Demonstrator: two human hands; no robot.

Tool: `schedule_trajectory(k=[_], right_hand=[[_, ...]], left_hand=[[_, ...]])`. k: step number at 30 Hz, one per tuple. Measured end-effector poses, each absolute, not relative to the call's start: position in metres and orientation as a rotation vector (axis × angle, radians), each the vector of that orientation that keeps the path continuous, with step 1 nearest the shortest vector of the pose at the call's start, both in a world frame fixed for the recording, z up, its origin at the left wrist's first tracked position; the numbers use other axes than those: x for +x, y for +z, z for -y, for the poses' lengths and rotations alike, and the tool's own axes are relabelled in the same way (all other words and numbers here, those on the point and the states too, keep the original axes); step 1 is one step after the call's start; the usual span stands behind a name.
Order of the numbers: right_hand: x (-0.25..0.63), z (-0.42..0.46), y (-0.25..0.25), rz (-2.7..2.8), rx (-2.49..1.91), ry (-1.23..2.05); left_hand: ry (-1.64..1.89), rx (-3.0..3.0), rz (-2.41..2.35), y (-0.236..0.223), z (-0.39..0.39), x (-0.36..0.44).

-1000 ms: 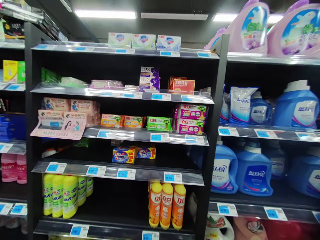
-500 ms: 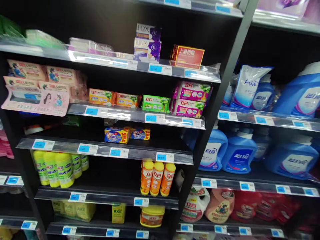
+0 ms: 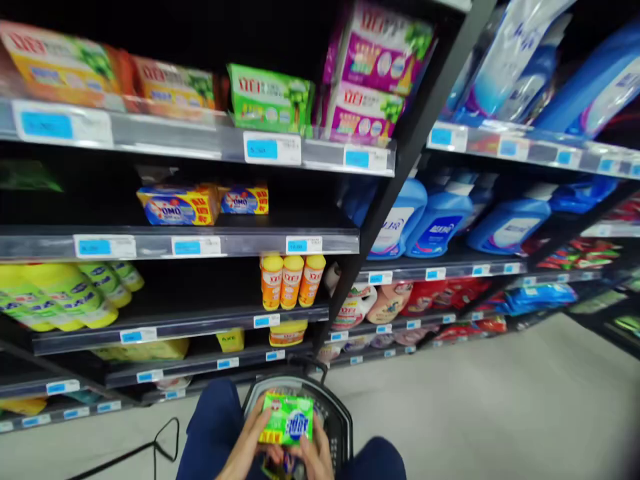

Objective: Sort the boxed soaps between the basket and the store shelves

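Note:
A green soap pack (image 3: 287, 420) with a blue round logo and a yellow patch is held between both my hands, its printed face up. My left hand (image 3: 254, 430) grips the left end, thumb on top. On the right end, my right hand (image 3: 317, 453) is closed with its thumb at the front edge. Under the pack stands a dark shopping basket (image 3: 346, 427) with a grey inner rim, between my knees. Small items in the basket are partly covered by my hands and cannot be made out.
Ahead, a black shelf unit holds a green soap pack (image 3: 270, 100), OMO boxes (image 3: 175, 205) and orange bottles (image 3: 293, 283). Blue detergent bottles (image 3: 440, 223) stand on the shelves to the right. A black cord or strap (image 3: 156, 443) lies on the pale floor (image 3: 480, 400) at left.
My view has tilted down and come closer to the shelves. My hands, the green soap pack, the basket and my knees have come into sight; earlier frames show only shelves.

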State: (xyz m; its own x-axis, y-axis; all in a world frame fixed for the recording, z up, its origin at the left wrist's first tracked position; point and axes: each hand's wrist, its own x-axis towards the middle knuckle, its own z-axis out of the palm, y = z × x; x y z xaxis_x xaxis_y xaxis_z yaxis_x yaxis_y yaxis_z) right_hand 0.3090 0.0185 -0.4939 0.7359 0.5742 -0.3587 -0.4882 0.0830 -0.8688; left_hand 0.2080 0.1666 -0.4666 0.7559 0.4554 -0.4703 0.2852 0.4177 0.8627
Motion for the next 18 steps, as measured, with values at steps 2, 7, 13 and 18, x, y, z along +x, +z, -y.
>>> schedule_trajectory(k=[2,7,13,18], right_hand=[[0.309,-0.019,-0.496,0.081,-1.256,0.761],[0.311,-0.017,-0.491,0.111,-1.187,0.761],[0.308,-0.017,-0.487,0.088,-1.061,0.759],[0.306,-0.017,-0.483,0.069,-1.035,0.772]], left_hand=[[0.152,1.085,-0.691,-0.448,-0.167,0.211],[0.166,1.064,-0.665,-0.422,-0.167,0.213],[0.200,1.051,-0.619,-0.422,-0.163,0.210],[0.178,1.053,-0.610,-0.425,-0.166,0.208]])
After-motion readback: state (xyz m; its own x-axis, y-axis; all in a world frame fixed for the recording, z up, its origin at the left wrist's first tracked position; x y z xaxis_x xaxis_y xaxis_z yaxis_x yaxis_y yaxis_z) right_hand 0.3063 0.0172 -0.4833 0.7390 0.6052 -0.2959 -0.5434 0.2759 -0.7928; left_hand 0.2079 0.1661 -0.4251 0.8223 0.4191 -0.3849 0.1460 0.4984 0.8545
